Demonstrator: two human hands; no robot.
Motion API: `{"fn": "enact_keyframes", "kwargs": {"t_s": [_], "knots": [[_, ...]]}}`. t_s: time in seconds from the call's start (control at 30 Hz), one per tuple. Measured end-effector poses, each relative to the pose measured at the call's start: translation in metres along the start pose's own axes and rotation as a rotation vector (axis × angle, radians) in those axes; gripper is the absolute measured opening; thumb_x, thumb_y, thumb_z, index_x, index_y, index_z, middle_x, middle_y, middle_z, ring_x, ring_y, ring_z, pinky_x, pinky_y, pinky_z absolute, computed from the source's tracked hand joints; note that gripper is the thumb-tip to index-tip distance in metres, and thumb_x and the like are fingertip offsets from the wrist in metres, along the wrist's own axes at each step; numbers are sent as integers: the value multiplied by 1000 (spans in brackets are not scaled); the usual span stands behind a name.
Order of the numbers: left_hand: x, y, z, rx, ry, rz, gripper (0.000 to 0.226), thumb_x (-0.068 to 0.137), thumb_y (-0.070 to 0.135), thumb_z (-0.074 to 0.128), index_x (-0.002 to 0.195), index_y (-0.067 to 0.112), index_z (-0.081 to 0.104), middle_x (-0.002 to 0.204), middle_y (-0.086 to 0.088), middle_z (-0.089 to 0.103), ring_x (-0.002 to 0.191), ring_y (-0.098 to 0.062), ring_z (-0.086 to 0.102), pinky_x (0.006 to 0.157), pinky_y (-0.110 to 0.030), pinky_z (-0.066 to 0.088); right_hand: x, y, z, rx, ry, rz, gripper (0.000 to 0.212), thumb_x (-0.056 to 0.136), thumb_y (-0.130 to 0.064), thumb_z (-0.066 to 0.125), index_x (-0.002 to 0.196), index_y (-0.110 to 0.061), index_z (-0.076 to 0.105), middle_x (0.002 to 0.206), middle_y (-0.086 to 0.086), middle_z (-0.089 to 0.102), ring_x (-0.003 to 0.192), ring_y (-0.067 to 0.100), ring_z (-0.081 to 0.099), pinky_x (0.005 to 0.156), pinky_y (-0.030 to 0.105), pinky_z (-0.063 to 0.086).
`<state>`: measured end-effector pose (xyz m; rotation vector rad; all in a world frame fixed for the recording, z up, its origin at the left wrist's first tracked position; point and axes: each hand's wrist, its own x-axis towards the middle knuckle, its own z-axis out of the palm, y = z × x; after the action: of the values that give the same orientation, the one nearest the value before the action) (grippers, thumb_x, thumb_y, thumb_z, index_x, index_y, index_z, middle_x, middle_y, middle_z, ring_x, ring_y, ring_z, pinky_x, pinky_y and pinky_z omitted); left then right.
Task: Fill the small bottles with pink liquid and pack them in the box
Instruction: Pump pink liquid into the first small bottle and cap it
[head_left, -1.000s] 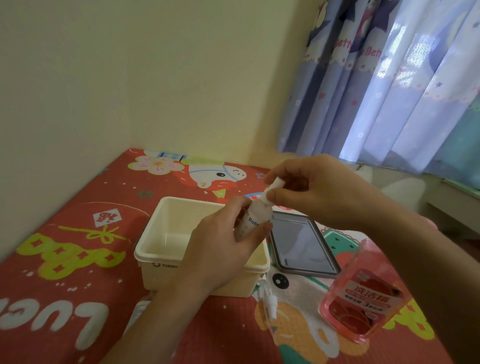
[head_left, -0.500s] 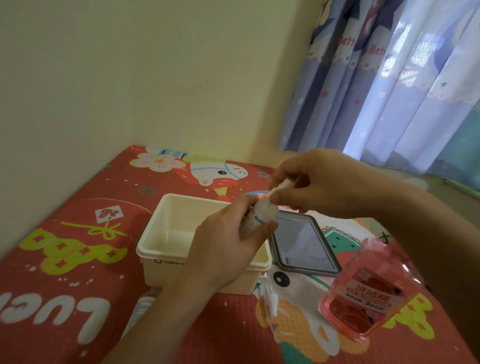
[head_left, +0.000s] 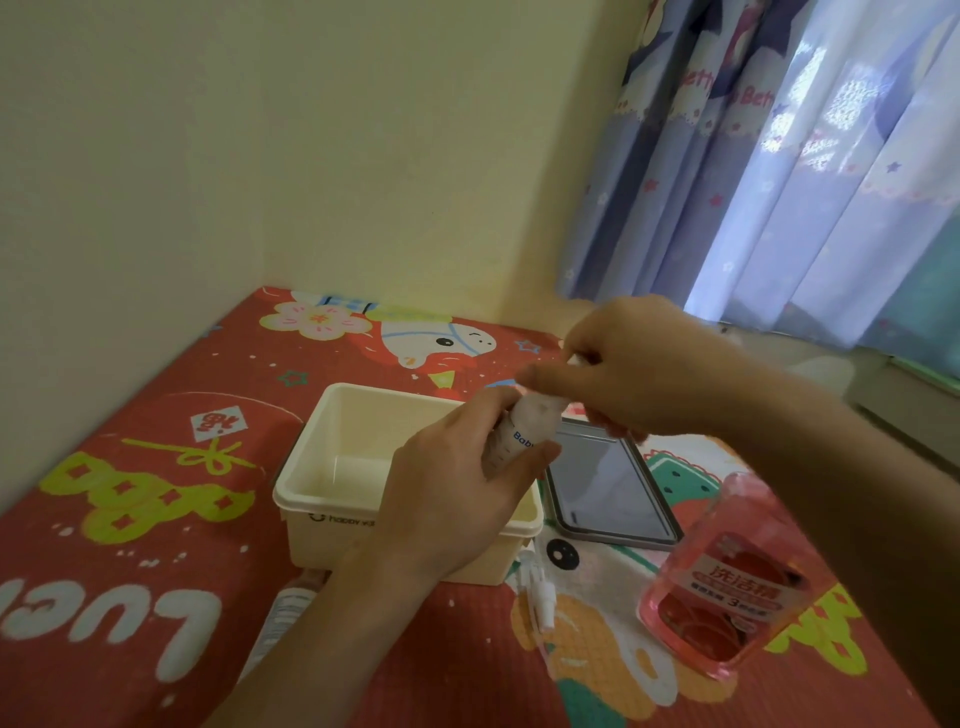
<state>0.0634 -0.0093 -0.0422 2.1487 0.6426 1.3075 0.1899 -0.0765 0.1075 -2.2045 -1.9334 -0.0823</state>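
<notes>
Small bottle (head_left: 524, 434): translucent cylinder, gripped, left hand (head_left: 457, 493).

One view only, worn on the person's head, wide-angle, looking forward and down. It sits close over the left hand (head_left: 457, 488) and right hand (head_left: 639, 374), both near frame centre above the red mat (head_left: 156, 519). The wall corner (head_left: 291, 156) fills the top, curtains (head_left: 779, 171) upper right. No second view overlaps it.
</notes>
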Motion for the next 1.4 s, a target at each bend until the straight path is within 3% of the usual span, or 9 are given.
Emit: {"fn": "enact_keyframes", "kwargs": {"t_s": [0.1, 0.2, 0.27, 0.4, 0.5, 0.6, 0.83, 1.0, 1.4], "knots": [[0, 0, -1, -20, 15, -6, 39, 88, 66, 56, 117, 40, 52, 94, 16, 68, 84, -7, 64, 66, -40, 54, 1, 0, 8, -24, 78, 50, 70, 79, -80, 39, 65, -18, 66, 48, -1, 65, 42, 13, 65, 46, 25, 52], [3, -2, -5, -43, 34, -9, 41, 86, 67, 55, 117, 40, 52, 93, 15, 68, 84, -7, 64, 66, -42, 55, -6, 4, -6, 212, -52, -69, 41, 79, -68, 57, 94, -31, 67, 69, -8, 71, 52, 9, 69, 49, 25, 58], [3, -1, -6, -24, 44, 14, 42, 86, 66, 56, 116, 37, 54, 92, 15, 67, 83, -8, 64, 64, -42, 54, -7, 6, -10, 186, -60, -105, 23, 82, -54, 65, 84, -32, 68, 69, -13, 70, 54, 6, 69, 51, 21, 56], [3, 4, -6, -6, 80, 46, 42, 89, 61, 58, 119, 32, 57, 92, 15, 67, 81, -9, 63, 62, -38, 54, -5, -3, 5, 7, 150, -9, 57, 81, -69, 49, 58, -19, 63, 54, 2, 67, 43, 11, 62, 43, 25, 49], [6, 6, -11, -46, 107, 47, 43, 88, 64, 58, 119, 34, 55, 95, 14, 68, 84, -9, 64, 61, -38, 56, -8, -1, 2, 32, 145, -43, 66, 76, -80, 41, 83, -22, 71, 64, 2, 69, 53, 12, 64, 59, 38, 59], [9, 3, -14, -94, 51, 35, 43, 85, 67, 57, 116, 38, 55, 96, 14, 68, 87, -8, 65, 61, -40, 56, -11, 3, -11, 100, -14, -181, 44, 80, -67, 52, 111, -39, 65, 80, -13, 69, 71, 2, 65, 67, 32, 58], [6, -2, -14, 12, 83, 90, 39, 87, 64, 57, 115, 37, 53, 93, 14, 69, 82, -8, 65, 61, -39, 55, -9, 3, 0, 24, 56, -231, 18, 88, -45, 64, 97, -29, 67, 70, -13, 63, 64, 7, 59, 56, 25, 44], [3, -1, -11, 132, 218, 128, 39, 90, 55, 59, 113, 23, 61, 80, 11, 69, 64, -6, 60, 51, -21, 41, -2, -2, 21, 56, 178, -152, 13, 89, -41, 67, 86, -28, 64, 73, -7, 65, 65, 11, 58, 56, 31, 49], [2, 2, -14, 180, 245, 180, 44, 93, 54, 56, 111, 15, 64, 76, 5, 68, 61, -15, 63, 49, -36, 49, 1, -8, 20, 128, 184, -55, 23, 89, -47, 62, 75, -29, 59, 71, -10, 64, 64, 9, 58, 52, 27, 43]]}}
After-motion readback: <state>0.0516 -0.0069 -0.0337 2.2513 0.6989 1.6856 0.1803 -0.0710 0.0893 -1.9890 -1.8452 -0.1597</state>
